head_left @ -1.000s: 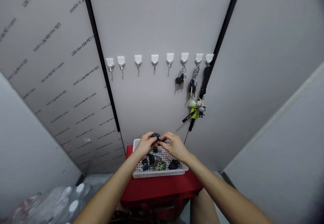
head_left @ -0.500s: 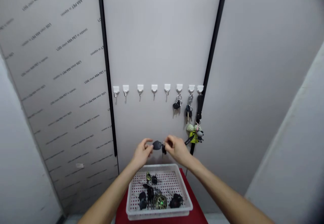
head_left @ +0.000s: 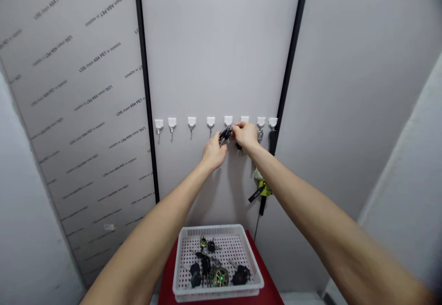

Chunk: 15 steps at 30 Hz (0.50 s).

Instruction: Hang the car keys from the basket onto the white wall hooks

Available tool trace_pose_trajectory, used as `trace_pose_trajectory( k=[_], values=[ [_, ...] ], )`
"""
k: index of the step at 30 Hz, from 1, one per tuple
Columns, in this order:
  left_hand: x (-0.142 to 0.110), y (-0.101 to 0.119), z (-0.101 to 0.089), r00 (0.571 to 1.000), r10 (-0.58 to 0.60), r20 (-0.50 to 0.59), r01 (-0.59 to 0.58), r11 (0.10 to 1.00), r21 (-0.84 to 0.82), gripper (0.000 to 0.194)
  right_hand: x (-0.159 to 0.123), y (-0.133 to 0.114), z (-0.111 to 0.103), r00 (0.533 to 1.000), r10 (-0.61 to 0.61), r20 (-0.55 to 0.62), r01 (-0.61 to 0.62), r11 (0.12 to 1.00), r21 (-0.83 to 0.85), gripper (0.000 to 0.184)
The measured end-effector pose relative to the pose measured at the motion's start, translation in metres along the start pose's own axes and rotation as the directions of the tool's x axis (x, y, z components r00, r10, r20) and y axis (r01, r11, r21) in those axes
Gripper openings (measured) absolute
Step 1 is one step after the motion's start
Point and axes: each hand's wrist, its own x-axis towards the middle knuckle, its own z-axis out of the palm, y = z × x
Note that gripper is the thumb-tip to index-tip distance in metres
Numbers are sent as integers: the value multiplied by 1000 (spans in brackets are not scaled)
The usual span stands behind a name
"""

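Observation:
A small bunch of black-headed keys (head_left: pixel 225 134) is between my two hands, right at a white wall hook (head_left: pixel 228 120). My left hand (head_left: pixel 214 152) grips the keys from the left and below. From the right, my right hand (head_left: pixel 244 135) pinches at the upper part of the bunch, close to the hook's metal prong. Whether the ring sits over the prong I cannot tell. Behind my right hand, another hook (head_left: pixel 245 118) is partly hidden, with dark keys (head_left: pixel 239 146) hanging below it.
More white hooks (head_left: pixel 191 122) line the wall to the left. At the right, a black strap (head_left: pixel 272 142) and a yellow-green charm (head_left: pixel 264 188) hang. Below, a white plastic basket (head_left: pixel 255 268) holds several key bunches on a red surface (head_left: pixel 271 289).
Both hands have risen from above the basket to the row of hooks, carrying the keys up. A black tag near the yellow-green charm now hangs at a different angle.

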Motion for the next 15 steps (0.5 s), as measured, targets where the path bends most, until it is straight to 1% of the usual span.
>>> trace_pose_trajectory(
  k=[3, 5, 7, 8, 9, 10, 11, 12, 13, 14, 15],
  values=[
    [0, -7, 2, 999, -43, 11, 43, 999, 21, 42, 1, 4, 2, 999, 25, 25, -23, 997, -79, 12],
    [-9, -16, 3, 997, -78, 21, 78, 997, 5, 43, -3, 10, 0, 999, -34, 18, 36, 992, -120, 16],
    [-27, -30, 4, 993, -109, 40, 110, 994, -29, 43, -16, 22, -6, 987, -158, -30, 152, 975, -165, 22],
    [-40, -40, 4, 991, -120, 56, 122, 992, -43, 41, -26, 30, -9, 972, -229, -54, 215, 958, -190, 24],
    [-56, -52, 4, 988, -132, 82, 136, 990, -48, 37, -40, 41, -13, 956, -288, -62, 269, 939, -214, 27],
    [-75, -65, 5, 982, -148, 120, 154, 987, -43, 33, -57, 53, -15, 945, -325, -46, 306, 923, -234, 28],
    [-95, -80, 5, 971, -169, 171, 176, 984, -27, 29, -77, 67, -18, 944, -331, 8, 322, 913, -251, 28],
    [-116, -94, 4, 952, -198, 235, 203, 979, 1, 26, -99, 81, -19, 947, -306, 92, 320, 909, -266, 28],
    [-137, -107, 4, 925, -231, 301, 231, 972, 38, 24, -123, 96, -19, 947, -247, 204, 298, 912, -282, 26],
    [-156, -119, 3, 894, -270, 358, 256, 963, 87, 22, -146, 112, -18, 923, -154, 351, 269, 912, -308, 23],
    [-174, -129, 2, 867, -303, 396, 269, 953, 140, 22, -169, 126, -16, 877, -58, 477, 244, 909, -338, 21]
  ],
)
